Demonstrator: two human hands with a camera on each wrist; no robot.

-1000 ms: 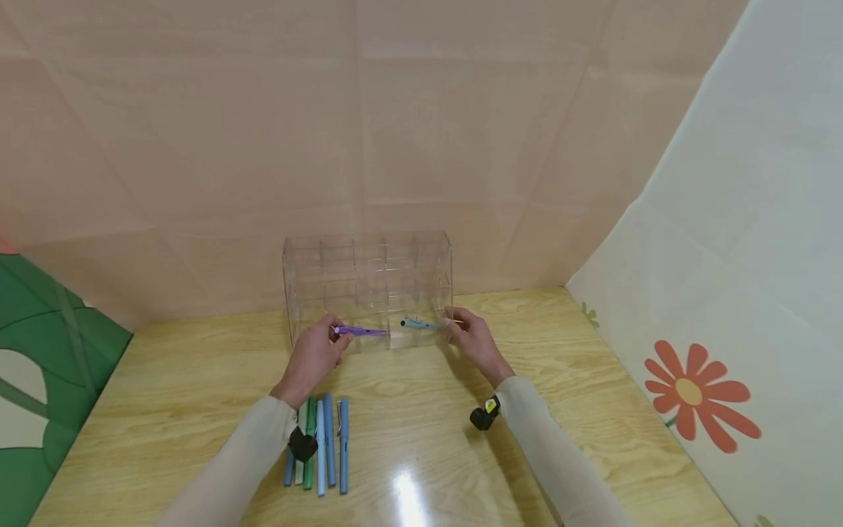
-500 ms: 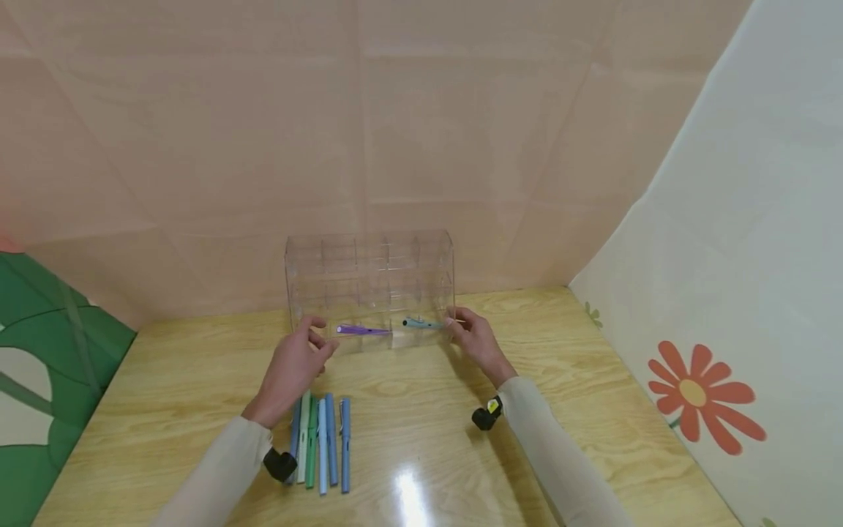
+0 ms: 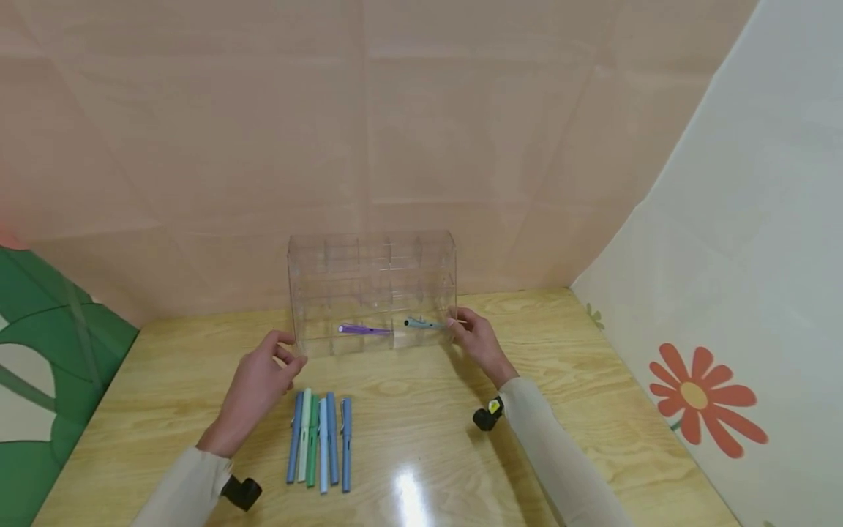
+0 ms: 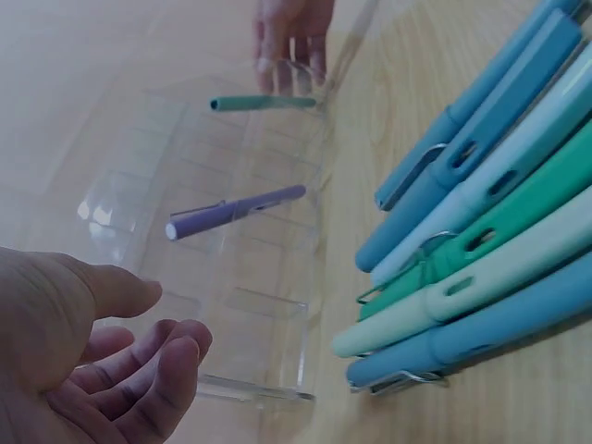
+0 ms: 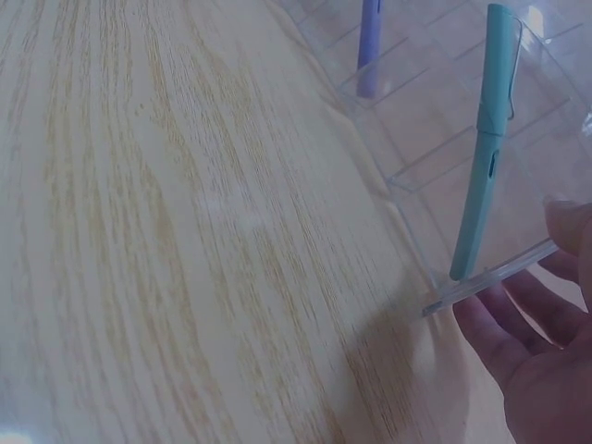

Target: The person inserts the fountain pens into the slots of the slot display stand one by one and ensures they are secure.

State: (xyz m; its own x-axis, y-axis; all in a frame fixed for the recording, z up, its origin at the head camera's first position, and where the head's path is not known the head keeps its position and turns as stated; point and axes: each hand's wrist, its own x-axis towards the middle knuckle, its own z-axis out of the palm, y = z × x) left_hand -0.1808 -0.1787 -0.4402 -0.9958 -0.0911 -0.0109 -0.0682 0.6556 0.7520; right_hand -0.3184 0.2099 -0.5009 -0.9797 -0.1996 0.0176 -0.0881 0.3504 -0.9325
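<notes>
Clear plastic organizer (image 3: 374,285) sits at our 12 o'clock: right hand (image 3: 479,348) pinches its 4 o'clock edge, left hand (image 3: 257,380) empty, loosely spread near 8. We'd guess light, stiff, slick, maybe brittle; grip the sides.

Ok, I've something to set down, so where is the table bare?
Bare table shows between the six pens and the right sleeve, and between that sleeve and the flowered sheet. It's crowded where the pens lie side by side and at the clear organizer, whose edge the right hand grips.
</notes>
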